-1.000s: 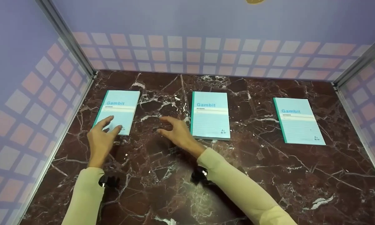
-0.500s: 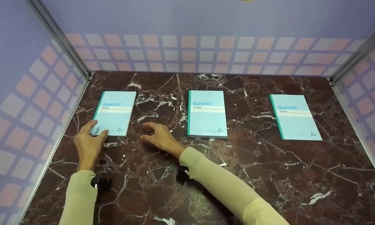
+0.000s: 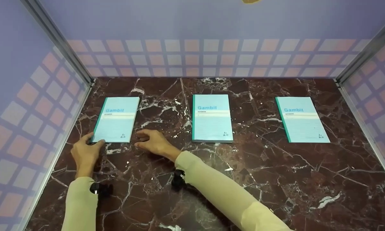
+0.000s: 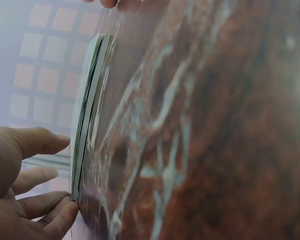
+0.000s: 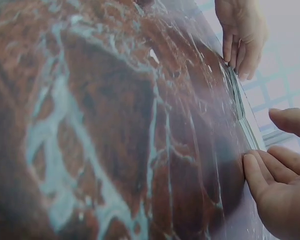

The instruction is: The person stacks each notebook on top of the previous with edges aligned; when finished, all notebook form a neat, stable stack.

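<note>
Three pale blue "Gambit" notebooks with green spines lie flat in a row: a left notebook [image 3: 116,123], a middle notebook [image 3: 212,123] and a right notebook [image 3: 303,123]. At the left notebook's near left corner is my left hand [image 3: 86,154], its fingers along the spine side and the thumb at the near edge. In the left wrist view, the fingertips [image 4: 65,212] meet the notebook's lower corner. My right hand [image 3: 155,141] is beside the same notebook's right edge, thumb and fingers apart. The right wrist view shows its fingertips [image 5: 249,162] right at the notebook's edge.
The notebooks lie on a dark red marble-patterned tabletop [image 3: 141,199] with white veins. Lilac panels with pink and white squares enclose it at the back [image 3: 192,57], left [image 3: 22,128] and right [image 3: 377,93].
My left hand has drawn back from over the left notebook to its near left corner. My right hand has moved left, from near the middle notebook to the left notebook's right edge.
</note>
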